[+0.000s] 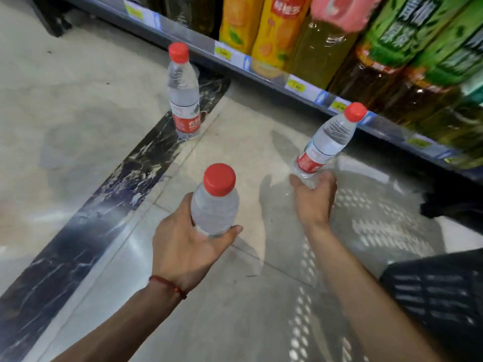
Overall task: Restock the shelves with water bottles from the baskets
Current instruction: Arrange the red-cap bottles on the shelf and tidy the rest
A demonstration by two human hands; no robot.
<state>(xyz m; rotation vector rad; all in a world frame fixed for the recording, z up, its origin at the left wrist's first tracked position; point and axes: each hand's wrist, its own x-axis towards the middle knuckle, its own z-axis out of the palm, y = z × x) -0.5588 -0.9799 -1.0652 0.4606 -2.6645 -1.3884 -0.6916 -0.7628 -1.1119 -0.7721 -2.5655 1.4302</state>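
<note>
Water bottles look unshelved so far: left hand point(188, 246) curls round the near bottle point(215, 202), right hand point(313, 197) grips the tilted bottle point(326, 145) by its base near the shelf point(261, 71), and a third bottle point(184, 100) stands on the far floor point(78, 100).

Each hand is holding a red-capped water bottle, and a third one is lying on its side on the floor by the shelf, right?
Not quite. In the head view the third bottle stands upright on the floor by the shelf, not on its side. The left hand does hold a red-capped bottle, and the right hand another bottle.
</note>
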